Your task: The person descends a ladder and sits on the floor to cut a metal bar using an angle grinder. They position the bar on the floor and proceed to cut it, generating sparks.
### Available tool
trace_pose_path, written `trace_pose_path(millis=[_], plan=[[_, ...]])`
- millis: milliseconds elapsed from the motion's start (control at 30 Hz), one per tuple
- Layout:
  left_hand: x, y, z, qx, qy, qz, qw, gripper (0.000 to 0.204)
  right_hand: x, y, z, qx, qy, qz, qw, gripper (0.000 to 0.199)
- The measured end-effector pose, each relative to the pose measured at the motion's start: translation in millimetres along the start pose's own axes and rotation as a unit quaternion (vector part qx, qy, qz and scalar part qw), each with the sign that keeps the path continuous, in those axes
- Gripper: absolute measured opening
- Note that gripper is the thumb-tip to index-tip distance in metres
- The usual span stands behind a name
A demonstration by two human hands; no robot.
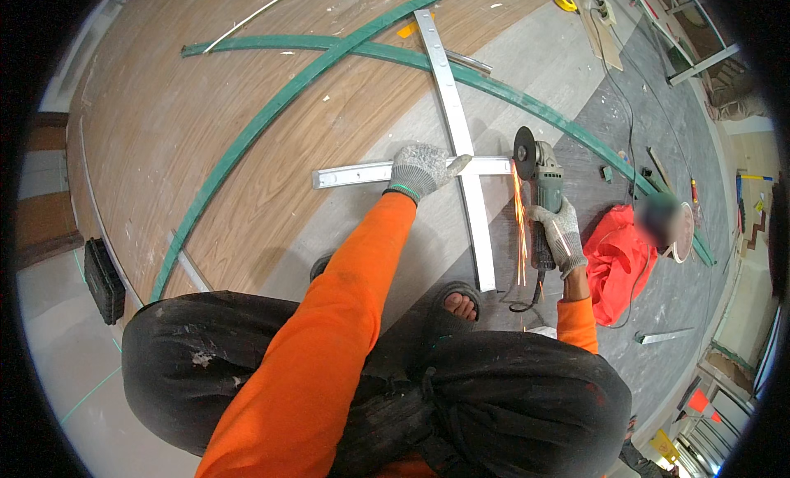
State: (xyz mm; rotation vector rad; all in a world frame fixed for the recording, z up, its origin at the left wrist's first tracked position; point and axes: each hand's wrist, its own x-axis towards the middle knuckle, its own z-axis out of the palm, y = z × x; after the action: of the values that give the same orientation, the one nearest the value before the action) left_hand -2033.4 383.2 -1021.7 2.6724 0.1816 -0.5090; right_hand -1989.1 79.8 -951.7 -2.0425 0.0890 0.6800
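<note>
My left hand (418,169), in a grey knit glove, is closed over a silvery metal bar (354,174) lying crosswise, its thumb pointing right along it. Beneath that hand's right side, a longer perforated metal bar (448,95) crosses it. My right hand (561,235), also gloved, grips the body of an angle grinder (549,182). The grinder's dark disc (524,151) stands upright at the bar's right end. Orange sparks (520,223) stream from there toward me, past my right hand. My fingertips under the left glove's grip are hidden.
Two long green strips (271,108) cross on the wood-look floor beyond my hands. To the right lie a red cloth (617,264), a blurred round shape and power cords (632,124). A yellow tape measure (565,1) rests far off. My sandalled foot (461,303) is close to the long bar.
</note>
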Motion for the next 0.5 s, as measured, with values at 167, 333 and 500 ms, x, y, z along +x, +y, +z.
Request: trace_pose_path(millis=[167,333,500], plan=[[3.3,-5.0,14.3,-0.009,0.042,-0.004,0.999,0.083,-0.8,-5.3,1.3,-0.045,0.023,0.003,0.999,0.037],[1.6,-2.5,11.2,-0.015,0.055,0.004,0.998,0.083,6.3,6.1,-1.2,-0.034,0.018,-0.008,0.999,0.037],[1.1,-4.6,12.7,-0.024,0.061,0.016,0.998,0.082,-1.2,-8.4,2.1,-0.04,0.017,-0.003,0.999,0.04]])
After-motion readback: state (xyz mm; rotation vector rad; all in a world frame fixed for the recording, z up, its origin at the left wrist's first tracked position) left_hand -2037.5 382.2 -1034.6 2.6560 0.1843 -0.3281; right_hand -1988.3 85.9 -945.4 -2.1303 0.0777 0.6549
